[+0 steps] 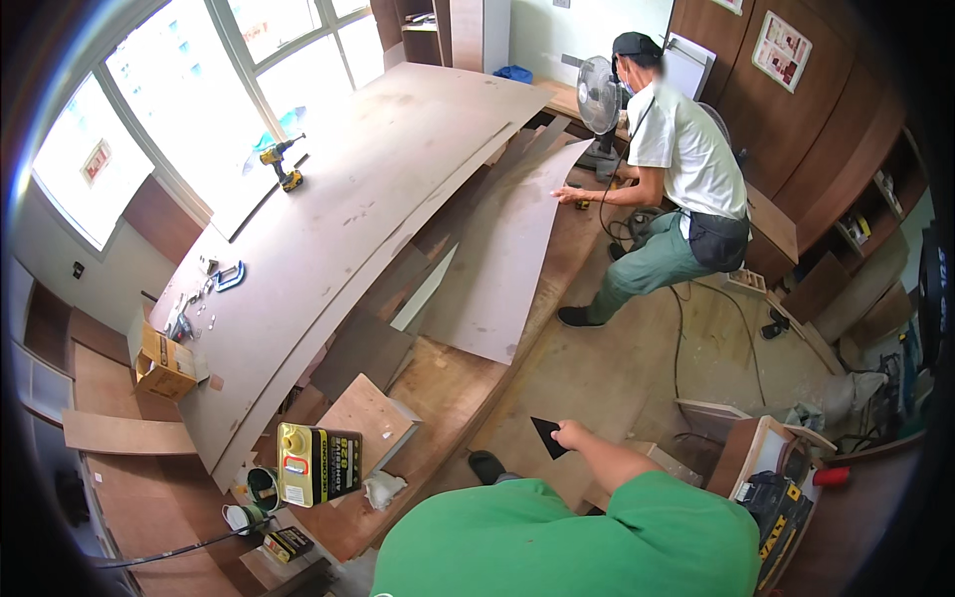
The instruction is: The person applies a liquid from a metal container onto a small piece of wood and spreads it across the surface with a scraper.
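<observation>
At the left, an open brown cardboard box (164,364) stands by the edge of a large flat greyish board (343,214). On this board lie a blue metal clamp (230,277) and, farther right, a yellow-and-black cordless drill (286,171). A yellow-and-black rectangular can (328,468) is at the left end of the brown wooden bench (468,390). The left hand is hidden; its grip I cannot tell. The right hand (569,436) has its grip pinching a black flat triangular spreader (544,438), above the floor (607,393). Beyond, a white-shirted co-worker (691,149) touches a pale long panel (497,274).
</observation>
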Motion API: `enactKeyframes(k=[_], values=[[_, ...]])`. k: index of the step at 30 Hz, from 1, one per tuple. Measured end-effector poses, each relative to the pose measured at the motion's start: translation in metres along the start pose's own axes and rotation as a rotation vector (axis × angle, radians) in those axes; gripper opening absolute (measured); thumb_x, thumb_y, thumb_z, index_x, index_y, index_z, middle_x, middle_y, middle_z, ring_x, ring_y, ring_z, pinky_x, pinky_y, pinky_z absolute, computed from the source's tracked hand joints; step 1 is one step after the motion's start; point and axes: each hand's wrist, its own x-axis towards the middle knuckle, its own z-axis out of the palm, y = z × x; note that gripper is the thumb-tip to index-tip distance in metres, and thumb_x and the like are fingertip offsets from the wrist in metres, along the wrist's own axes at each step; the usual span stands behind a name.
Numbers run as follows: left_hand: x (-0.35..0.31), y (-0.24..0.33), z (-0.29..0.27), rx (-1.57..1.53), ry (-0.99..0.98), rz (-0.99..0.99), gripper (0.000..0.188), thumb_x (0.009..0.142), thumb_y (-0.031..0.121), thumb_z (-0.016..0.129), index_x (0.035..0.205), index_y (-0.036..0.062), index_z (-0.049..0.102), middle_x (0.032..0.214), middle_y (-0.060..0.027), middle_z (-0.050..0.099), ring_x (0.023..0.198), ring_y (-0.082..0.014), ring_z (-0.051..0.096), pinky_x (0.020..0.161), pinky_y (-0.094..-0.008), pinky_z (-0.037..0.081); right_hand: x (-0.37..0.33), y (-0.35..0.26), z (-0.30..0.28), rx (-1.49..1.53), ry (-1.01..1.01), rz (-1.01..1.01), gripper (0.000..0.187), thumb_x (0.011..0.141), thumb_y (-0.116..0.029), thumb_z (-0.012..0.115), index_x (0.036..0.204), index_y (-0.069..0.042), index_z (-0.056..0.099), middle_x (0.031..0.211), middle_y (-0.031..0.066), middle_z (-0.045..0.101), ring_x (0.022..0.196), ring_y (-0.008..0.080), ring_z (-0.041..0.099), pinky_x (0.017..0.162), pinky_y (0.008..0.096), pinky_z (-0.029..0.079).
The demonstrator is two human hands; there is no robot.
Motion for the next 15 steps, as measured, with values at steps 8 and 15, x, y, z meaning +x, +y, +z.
enactKeyframes(k=[8,15], values=[[-0.015,-0.016,-0.006,-0.048,0.019,-0.025,0.036,0.096,0.031,0.063,0.116,0.0014,0.068,0.107,-0.0182,0.07,0.102,-0.0281,0.066,0.093,-0.0392,0.051,-0.001,-0.014,-0.003,-0.011,0.028,-0.031,0.03,0.094,-0.033,0.066,0.112,-0.009,0.071,0.1,0.0145,0.074,0.09,0.0281,0.07,0.082,0.0421,0.053],[-0.051,-0.075,0.007,-0.09,0.05,-0.165,0.034,0.096,0.03,0.063,0.116,0.0023,0.069,0.107,-0.0171,0.071,0.102,-0.0256,0.066,0.092,-0.038,0.051,0.0,-0.036,-0.003,-0.074,-0.043,-0.043,0.03,0.093,-0.033,0.066,0.111,-0.01,0.072,0.096,0.0129,0.074,0.082,0.0262,0.07,0.076,0.0407,0.054]])
